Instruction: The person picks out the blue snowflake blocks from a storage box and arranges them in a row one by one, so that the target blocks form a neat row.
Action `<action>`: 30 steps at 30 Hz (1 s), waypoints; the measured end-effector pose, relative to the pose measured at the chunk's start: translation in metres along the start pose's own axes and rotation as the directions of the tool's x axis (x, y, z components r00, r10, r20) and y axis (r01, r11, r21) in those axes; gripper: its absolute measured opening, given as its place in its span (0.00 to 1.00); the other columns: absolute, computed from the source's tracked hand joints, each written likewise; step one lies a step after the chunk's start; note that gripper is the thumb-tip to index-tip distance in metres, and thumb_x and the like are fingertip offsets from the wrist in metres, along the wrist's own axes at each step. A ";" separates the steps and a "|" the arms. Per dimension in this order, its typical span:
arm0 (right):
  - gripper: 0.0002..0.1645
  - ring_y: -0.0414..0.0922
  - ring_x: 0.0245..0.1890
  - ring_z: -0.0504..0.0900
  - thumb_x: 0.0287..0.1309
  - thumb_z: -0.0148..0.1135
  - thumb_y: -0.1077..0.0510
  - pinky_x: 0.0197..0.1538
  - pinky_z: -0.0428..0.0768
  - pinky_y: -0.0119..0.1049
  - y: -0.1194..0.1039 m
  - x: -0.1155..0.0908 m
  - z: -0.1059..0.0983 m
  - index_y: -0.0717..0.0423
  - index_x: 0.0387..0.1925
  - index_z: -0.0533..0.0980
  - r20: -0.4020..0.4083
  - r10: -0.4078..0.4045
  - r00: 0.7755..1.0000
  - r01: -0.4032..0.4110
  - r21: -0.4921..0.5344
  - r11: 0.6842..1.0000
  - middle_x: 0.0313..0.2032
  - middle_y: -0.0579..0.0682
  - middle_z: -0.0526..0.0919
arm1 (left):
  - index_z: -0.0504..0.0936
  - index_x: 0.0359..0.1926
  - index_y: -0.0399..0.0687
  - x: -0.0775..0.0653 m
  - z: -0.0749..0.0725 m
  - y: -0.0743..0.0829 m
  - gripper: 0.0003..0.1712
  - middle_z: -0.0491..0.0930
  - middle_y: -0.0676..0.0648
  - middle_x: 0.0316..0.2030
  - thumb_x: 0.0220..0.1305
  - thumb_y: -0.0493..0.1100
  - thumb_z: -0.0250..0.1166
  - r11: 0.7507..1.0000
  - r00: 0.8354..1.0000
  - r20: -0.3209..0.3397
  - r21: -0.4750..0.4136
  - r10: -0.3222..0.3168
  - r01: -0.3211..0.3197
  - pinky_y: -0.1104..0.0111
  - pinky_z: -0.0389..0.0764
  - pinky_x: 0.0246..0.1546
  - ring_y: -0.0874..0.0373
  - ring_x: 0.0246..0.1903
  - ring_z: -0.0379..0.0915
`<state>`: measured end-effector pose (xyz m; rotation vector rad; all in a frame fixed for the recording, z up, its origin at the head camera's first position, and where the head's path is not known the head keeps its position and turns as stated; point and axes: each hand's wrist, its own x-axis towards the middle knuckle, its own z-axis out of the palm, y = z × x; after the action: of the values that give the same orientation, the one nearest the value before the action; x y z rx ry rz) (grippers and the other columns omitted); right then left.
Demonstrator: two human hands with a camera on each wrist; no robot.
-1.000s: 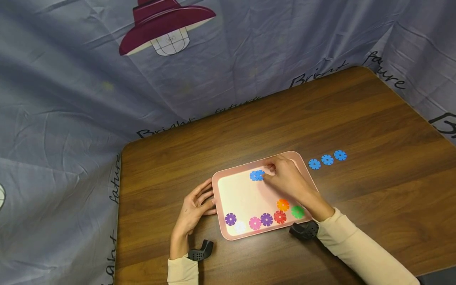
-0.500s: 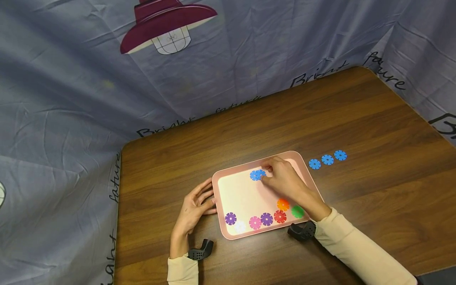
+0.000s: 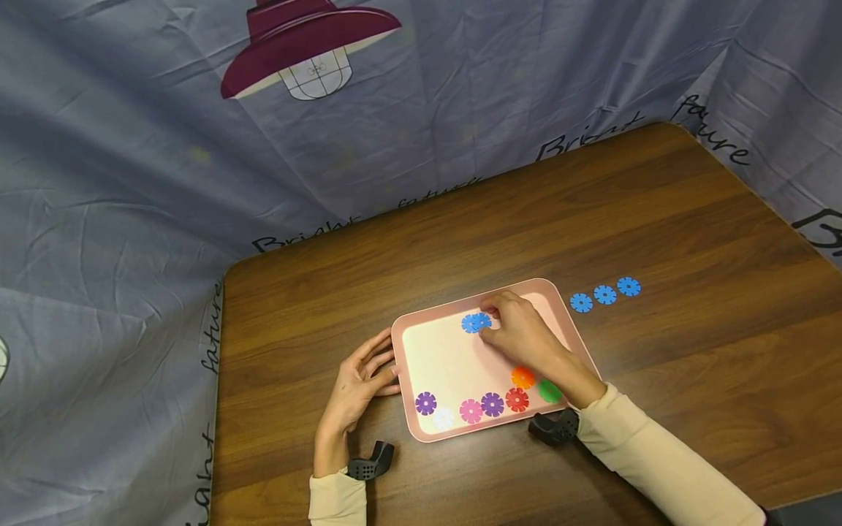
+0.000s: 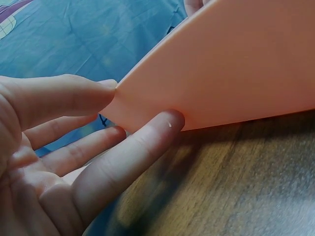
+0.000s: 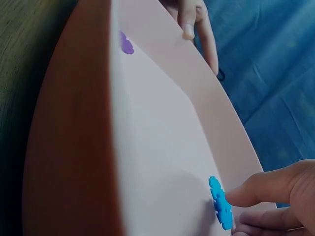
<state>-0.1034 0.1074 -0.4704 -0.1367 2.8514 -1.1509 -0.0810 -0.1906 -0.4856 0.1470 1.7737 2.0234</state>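
My left hand [image 3: 355,383] reaches to the left end of a pink tray [image 3: 398,365]. In the left wrist view a fingertip [image 4: 170,120] touches the tray's outer wall and another digit meets its rim; the fingers are mostly straight. Inside the tray's far side, my right hand [image 3: 522,330] has thumb and fingers bent around the right part of two overlapping blue notched plastic discs [image 3: 471,324]. The right wrist view shows the thumb at the edge of the blue discs [image 5: 220,201]; whether the fingers pinch one is unclear.
Along the tray's near side lie purple [image 3: 425,403], white [image 3: 444,418], pink [image 3: 471,411], red [image 3: 517,399], orange [image 3: 522,378] and green [image 3: 549,391] discs, plus a second purple disc [image 3: 492,405]. Three blue discs [image 3: 604,294] lie in a row on the wooden table [image 3: 691,351].
My right hand has shifted slightly left over the tray, and its thumb now sits lower beside the blue discs. The left hand, tray and discs look almost unchanged.
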 end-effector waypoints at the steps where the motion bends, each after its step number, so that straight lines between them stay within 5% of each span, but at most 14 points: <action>1: 0.23 0.52 0.41 0.78 0.47 0.71 0.62 0.50 0.81 0.47 0.000 0.000 0.000 0.68 0.47 0.80 0.001 -0.002 1.000 0.002 -0.003 1.000 0.45 0.59 0.80 | 0.62 0.72 0.40 0.000 0.000 0.000 0.37 0.61 0.35 0.69 0.64 0.25 0.61 1.000 1.000 0.000 0.001 0.001 -0.001 0.55 0.86 0.40 0.36 0.64 0.63; 30: 0.25 0.56 0.53 0.77 0.47 0.74 0.62 0.62 0.74 0.50 0.001 0.000 0.006 0.70 0.47 0.79 0.005 -0.049 0.999 0.049 -0.056 0.997 0.52 0.62 0.78 | 0.62 0.72 0.41 0.000 0.000 0.001 0.37 0.61 0.35 0.69 0.64 0.26 0.62 1.000 1.000 -0.001 0.013 -0.003 0.003 0.54 0.86 0.40 0.36 0.64 0.63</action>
<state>-0.1032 0.1036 -0.4756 -0.2128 2.8942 -1.0787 -0.0808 -0.1904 -0.4848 0.1475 1.7871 2.0106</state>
